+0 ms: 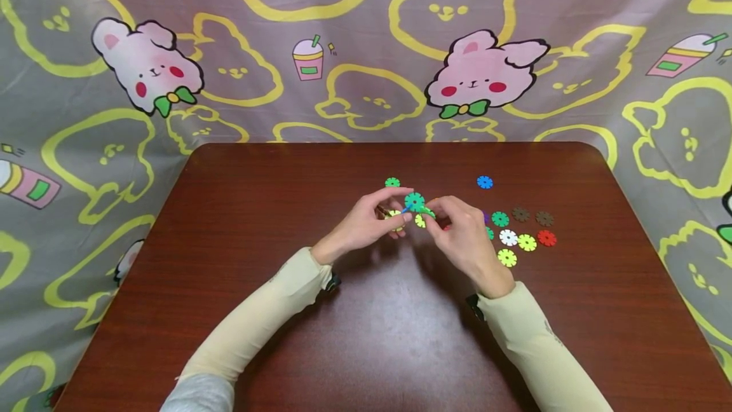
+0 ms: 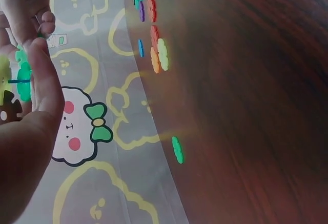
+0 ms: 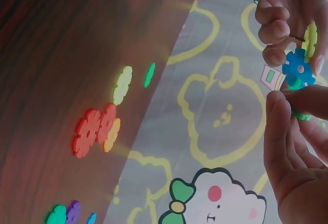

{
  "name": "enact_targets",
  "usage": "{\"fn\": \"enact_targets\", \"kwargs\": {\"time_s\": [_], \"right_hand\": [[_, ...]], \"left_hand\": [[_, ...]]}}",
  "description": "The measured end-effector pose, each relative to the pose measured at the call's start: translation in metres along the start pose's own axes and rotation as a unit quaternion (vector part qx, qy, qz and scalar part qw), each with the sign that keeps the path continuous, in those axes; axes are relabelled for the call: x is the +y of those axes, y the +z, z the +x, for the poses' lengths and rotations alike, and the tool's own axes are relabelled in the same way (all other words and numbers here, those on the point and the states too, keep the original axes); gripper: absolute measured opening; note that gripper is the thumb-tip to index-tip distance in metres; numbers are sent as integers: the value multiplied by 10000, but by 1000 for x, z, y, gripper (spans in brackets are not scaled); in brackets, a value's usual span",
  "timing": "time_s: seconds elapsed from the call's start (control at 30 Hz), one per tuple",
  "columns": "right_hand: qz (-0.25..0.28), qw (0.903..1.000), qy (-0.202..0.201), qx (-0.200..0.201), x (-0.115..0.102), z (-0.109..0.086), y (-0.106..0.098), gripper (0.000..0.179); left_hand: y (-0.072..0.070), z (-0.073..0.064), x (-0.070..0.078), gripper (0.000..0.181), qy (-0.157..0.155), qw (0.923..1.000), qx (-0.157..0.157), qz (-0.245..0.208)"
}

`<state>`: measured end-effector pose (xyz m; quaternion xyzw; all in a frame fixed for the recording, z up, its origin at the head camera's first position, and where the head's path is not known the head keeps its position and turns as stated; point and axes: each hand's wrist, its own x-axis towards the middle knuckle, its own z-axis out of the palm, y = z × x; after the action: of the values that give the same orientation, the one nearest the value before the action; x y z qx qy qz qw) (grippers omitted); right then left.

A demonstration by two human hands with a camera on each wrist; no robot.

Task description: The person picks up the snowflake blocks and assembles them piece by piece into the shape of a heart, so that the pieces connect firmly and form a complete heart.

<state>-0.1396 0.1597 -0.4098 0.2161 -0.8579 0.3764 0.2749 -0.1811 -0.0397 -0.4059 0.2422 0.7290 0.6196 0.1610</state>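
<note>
Both hands meet above the table around a small cluster of notched plastic snowflake discs. My left hand (image 1: 366, 221) grips the cluster between thumb and fingers. It includes a green disc (image 1: 414, 201), a blue disc (image 3: 299, 68) slotted edge-on to it, a yellow disc (image 3: 310, 40) and a brown disc (image 2: 11, 107). My right hand (image 1: 466, 234) pinches another green disc (image 1: 429, 212) with thumb and index finger, right against the cluster's right side. Fingertips partly hide where these two green discs meet.
Loose discs lie on the brown table (image 1: 274, 196) right of the hands, among them a white disc (image 1: 508, 238), a red disc (image 1: 546, 238) and a yellow disc (image 1: 506, 258). Farther back are a blue disc (image 1: 485, 182) and a green disc (image 1: 392, 182). A patterned curtain (image 1: 354, 30) hangs behind.
</note>
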Motion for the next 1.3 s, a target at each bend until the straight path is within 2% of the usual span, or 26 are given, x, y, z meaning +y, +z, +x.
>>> {"fn": "enact_targets", "kwargs": {"time_s": [0.23,0.53,0.7,0.9,1.3], "right_hand": [[168,9995,17,262,1,-2,1,17],[48,9983,-129,568,-1,-3,3,13],[11,9977,-130,661,-2,-4,4,12],[-103,9972,-239,694,0,-3,5,11],[-218,9986,-301,372,-5,4,1,10]], "left_hand": [[1,2,0,49,240,9994,189,132],[2,2,3,51,391,9988,123,261],[3,1,5,52,338,9981,136,487],[7,0,8,52,426,9953,245,830],[10,0,7,53,431,9936,395,962]]}}
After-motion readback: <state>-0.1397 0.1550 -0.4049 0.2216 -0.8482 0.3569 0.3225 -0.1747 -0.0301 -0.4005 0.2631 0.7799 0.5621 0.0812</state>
